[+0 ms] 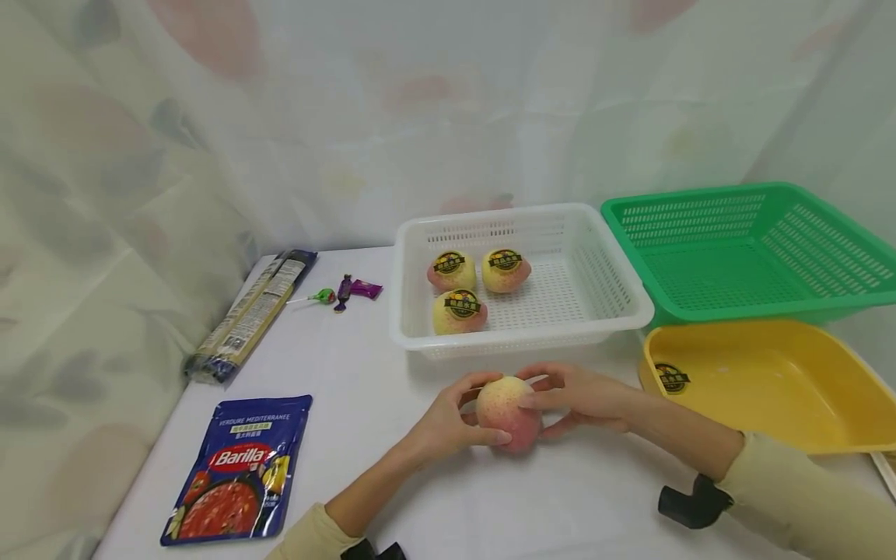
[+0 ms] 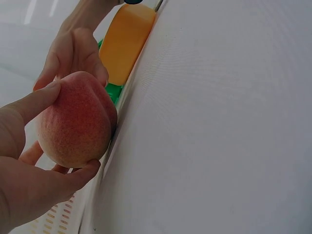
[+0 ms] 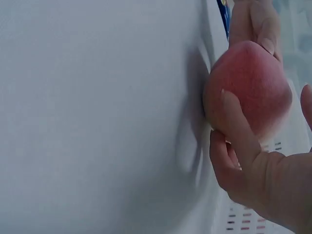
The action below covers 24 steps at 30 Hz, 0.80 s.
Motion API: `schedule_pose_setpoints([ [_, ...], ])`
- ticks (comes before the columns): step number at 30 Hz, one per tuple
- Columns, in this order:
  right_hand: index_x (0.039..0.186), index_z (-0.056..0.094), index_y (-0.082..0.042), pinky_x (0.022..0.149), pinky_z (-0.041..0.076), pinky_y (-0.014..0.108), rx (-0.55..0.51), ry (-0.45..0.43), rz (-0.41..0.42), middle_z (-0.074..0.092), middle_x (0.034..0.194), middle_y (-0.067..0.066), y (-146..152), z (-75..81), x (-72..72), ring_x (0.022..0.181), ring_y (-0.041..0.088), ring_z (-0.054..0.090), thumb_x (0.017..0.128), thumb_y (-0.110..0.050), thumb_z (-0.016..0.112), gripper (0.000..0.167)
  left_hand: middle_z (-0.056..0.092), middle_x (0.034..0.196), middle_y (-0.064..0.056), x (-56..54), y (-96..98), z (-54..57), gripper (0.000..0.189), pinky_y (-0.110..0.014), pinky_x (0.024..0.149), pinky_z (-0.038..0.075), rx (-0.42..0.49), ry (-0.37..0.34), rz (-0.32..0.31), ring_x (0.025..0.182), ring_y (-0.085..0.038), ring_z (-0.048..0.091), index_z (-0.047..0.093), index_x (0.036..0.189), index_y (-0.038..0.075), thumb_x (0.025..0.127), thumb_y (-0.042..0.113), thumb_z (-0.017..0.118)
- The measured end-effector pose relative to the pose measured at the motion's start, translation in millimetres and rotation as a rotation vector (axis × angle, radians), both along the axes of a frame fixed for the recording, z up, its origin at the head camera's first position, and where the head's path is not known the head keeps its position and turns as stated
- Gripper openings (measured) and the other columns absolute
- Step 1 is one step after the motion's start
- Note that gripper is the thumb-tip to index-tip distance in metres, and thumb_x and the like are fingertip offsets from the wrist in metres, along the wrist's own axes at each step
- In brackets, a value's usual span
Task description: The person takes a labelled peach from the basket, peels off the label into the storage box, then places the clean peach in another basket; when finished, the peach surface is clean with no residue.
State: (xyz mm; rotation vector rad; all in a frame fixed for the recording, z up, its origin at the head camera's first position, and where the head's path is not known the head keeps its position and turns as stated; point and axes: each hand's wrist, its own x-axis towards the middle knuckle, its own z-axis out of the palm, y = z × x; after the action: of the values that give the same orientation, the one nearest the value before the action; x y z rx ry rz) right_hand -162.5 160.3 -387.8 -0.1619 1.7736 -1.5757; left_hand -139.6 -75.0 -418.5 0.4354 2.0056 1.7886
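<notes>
A pink and yellow peach (image 1: 509, 414) is between both hands, in front of the white basket. My left hand (image 1: 448, 424) grips its left side, thumb and fingers curved round it. From the right, my right hand (image 1: 584, 397) holds the same peach with thumb and fingers on its skin. The left wrist view shows the peach (image 2: 80, 119) with the left thumb on one side and fingers on the other. In the right wrist view the right thumb lies across the peach (image 3: 256, 80). No label shows on its visible sides.
Behind the hands, a white basket (image 1: 525, 340) contains three labelled peaches (image 1: 456, 317). A green basket (image 1: 707, 315) and a yellow basin (image 1: 763, 389) with a black sticker (image 1: 672, 378) stand right. Leftward lie a Barilla pouch (image 1: 238, 470), a long pasta packet (image 1: 252, 315), a lollipop (image 1: 324, 295) and wrapped candies (image 1: 344, 292).
</notes>
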Motion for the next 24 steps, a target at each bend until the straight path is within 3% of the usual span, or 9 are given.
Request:
schedule_pose_setpoints([
  [9,0.134,0.039,0.0,0.08,0.055,0.046,0.005,-0.01,-0.026,0.05,0.12,0.02,-15,-5.4,-0.3,0.096,0.029,0.058,0.084,-0.023,0.075,0.066,0.047,0.131,-0.008,-0.3,-1.1,0.6,0.067,-0.033,0.09,0.051,-0.001,0.0,-0.013,0.119,-0.025,0.046,0.048,0.136,0.008,0.077,0.003,0.079],
  [14,0.134,0.04,0.0,0.08,0.056,0.045,-0.001,-0.015,-0.031,0.05,0.119,0.019,-15,-7.2,-0.8,0.096,0.029,0.057,0.083,-0.022,0.075,0.065,0.045,0.137,-0.002,-2.4,-6.1,6.7,0.068,-0.035,0.096,0.047,-0.071,0.038,-0.028,0.126,-0.026,0.041,0.046,0.138,0.012,0.079,0.014,0.079],
  [18,0.135,0.04,0.001,0.08,0.056,0.044,0.002,-0.02,-0.034,0.05,0.117,0.019,-15,-5.6,0.3,0.097,0.029,0.056,0.083,-0.023,0.076,0.067,0.043,0.141,-0.009,-5.3,-16.8,24.8,0.065,-0.041,0.104,0.039,-0.098,0.113,-0.014,0.13,-0.029,0.038,0.043,0.14,0.011,0.084,0.019,0.075],
  [24,0.136,0.04,0.001,0.08,0.056,0.043,0.001,-0.036,-0.037,0.049,0.116,0.018,-15,-4.9,0.6,0.098,0.029,0.056,0.082,-0.023,0.077,0.07,0.043,0.139,-0.019,-7.7,-42.6,65.0,0.054,-0.04,0.1,0.043,0.065,0.189,0.08,0.127,-0.032,0.043,0.043,0.138,0.002,0.09,0.008,0.066],
])
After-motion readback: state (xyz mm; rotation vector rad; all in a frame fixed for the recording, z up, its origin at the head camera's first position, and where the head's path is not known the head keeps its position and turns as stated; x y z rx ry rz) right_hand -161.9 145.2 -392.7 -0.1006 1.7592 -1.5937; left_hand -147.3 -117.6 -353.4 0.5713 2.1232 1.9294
